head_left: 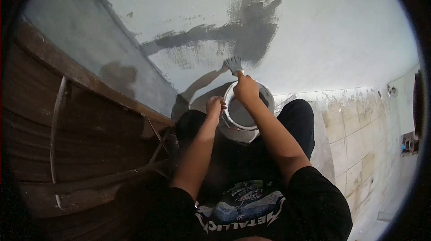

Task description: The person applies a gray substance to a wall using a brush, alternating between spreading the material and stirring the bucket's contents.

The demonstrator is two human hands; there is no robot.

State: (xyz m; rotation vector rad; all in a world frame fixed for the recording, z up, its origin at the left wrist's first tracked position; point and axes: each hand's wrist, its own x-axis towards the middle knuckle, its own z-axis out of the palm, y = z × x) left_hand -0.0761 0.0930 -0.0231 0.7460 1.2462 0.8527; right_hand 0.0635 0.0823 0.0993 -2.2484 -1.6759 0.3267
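A paintbrush (234, 65) with grey-coated bristles is gripped in my right hand (246, 89), its bristles right at the white wall (332, 39). Just above it spreads a wet grey patch (256, 34) with a streaky band running left. Below the brush stands a white bucket (229, 117) holding grey paint (242, 111), between my knees. My left hand (216, 106) is at the bucket's left rim, its fingers curled; what they pinch there is hidden.
On the left, a dark brown wooden panel (90, 142) with thin metal bars lies along a grey wall strip (98, 34). To the right, stained tiles (354, 128) cover the floor. A small round fixture (393, 91) sits at the far right.
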